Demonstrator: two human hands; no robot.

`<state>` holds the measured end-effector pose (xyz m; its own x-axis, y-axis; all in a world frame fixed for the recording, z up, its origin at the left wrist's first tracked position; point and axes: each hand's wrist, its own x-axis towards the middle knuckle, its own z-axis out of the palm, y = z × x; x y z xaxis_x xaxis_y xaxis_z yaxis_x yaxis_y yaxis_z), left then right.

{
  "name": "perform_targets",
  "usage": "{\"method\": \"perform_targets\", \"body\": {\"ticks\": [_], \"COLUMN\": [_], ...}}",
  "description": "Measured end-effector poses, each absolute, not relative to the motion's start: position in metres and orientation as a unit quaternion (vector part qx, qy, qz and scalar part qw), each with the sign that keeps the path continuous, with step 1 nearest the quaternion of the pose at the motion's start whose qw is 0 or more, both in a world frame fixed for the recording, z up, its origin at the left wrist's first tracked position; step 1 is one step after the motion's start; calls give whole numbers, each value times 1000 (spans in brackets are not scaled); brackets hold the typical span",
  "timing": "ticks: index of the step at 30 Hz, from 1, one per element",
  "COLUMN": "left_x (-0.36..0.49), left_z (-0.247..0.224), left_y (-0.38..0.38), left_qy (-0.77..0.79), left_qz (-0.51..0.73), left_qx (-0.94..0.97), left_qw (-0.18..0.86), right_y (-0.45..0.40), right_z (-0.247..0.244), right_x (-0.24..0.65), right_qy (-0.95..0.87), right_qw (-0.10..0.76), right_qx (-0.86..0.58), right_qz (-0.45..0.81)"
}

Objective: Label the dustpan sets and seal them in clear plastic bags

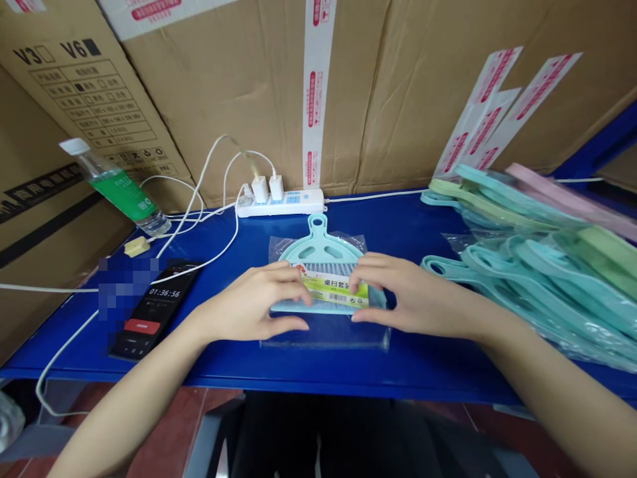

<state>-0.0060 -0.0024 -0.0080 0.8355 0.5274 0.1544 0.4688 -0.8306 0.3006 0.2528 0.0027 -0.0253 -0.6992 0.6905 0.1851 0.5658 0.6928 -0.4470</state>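
Observation:
A light-blue dustpan with a small brush in it lies flat on the blue table, handle pointing away from me. It is in a clear plastic bag whose loose end spreads toward me. A yellow-green and white label card lies across the grey bristles. My left hand is over the left side of the dustpan, its curved fingers apart from the thumb. On the other side, my right hand has its fingertips at the label's right end, thumb apart. Whether the fingertips press on the bag is hard to see.
Bagged dustpan sets in blue, green and pink pile up at the right. A white power strip with chargers and cables stands behind. To the left are a phone and a leaning water bottle. Cardboard boxes wall the back.

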Motion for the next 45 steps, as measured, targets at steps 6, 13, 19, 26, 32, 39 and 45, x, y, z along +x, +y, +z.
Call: {"method": "perform_targets", "body": {"ticks": [6,13,19,26,32,39,45], "left_x": [1,4,12,20,22,21,19], "left_z": [-20,-22,-35,-42,-44,-45,-45], "left_y": [-5,-8,-10,-18,-22,-20,-19], "left_qy": [235,182,172,194,211,219,221], "left_qz": [125,146,118,69,64,73,75], "left_qx": [963,961,947,954,956,948,946], "left_qw": [44,-148,-246,-218,-192,-220,-224], "right_y": [2,2,1,0,2,2,1], "right_z": [-29,-26,-26,-30,-32,-36,-37], "right_x": [250,252,251,248,246,246,246], "right_qy": [-923,-915,-908,-912,-917,-924,-927], "right_qw": [174,179,176,181,170,165,162], "right_qx": [-296,-296,-315,-312,-317,-315,-311], "right_qz": [172,209,214,196,172,139,133]}}
